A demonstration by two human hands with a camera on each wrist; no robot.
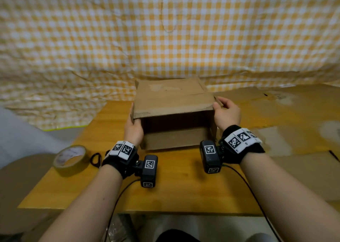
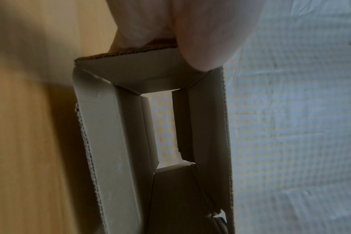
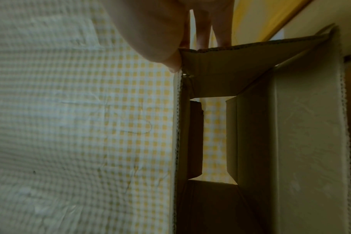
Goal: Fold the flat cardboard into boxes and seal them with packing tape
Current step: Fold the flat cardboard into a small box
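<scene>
A yellow-and-white checked cloth (image 1: 165, 30) hangs across the whole background. Below it we see a wooden worktop (image 1: 174, 182), with flat sheets of cardboard (image 1: 287, 113) lying to its right. At the far middle of the worktop sits the cardboard box (image 1: 173, 98), lying on its side with its open end facing us; both wrist views look straight through it to the cloth, so its far end is open too. Our left hand (image 1: 133, 129) grips the box's left near edge, thumb inside the opening and fingers curled around the outside wall. Our right hand (image 1: 227, 113) grips the upper right corner, thumb on the top panel, fingers curled behind the side flap. Near the worktop's left edge, well apart from the box, lies a roll of packing tape (image 1: 70, 159), and just beside it a small black ring-shaped object (image 1: 96, 159) that we cannot identify.
</scene>
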